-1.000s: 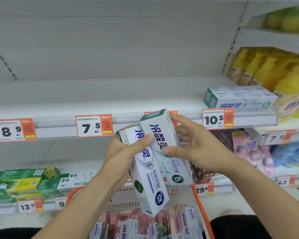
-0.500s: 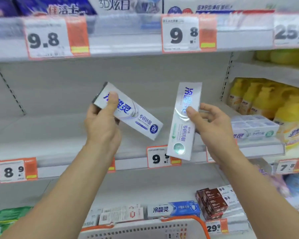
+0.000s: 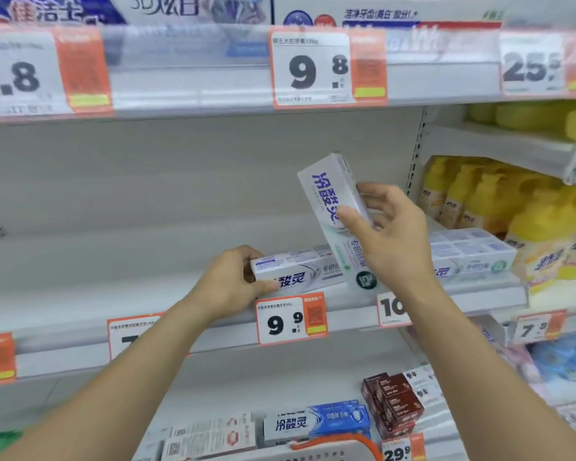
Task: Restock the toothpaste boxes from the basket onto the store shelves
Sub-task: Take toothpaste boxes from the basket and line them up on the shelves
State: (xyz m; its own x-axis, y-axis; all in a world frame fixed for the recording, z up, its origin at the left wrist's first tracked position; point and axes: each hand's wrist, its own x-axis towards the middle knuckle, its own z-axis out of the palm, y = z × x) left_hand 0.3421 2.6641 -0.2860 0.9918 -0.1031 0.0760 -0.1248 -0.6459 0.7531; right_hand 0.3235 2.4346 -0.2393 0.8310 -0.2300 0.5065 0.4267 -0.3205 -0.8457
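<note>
Left hand gripping white toothpaste box by its left end, fingers curled round it; box lying flat on middle shelf, above 9.9 price tag. Right hand pinching 2nd toothpaste box w/ thumb + fingers, holding it near-upright, tilted, above shelf. More boxes lying at right. Basket rim showing at bottom.

We are in a shop | we see price tags on shelves | stocked boxes, bottles
</note>
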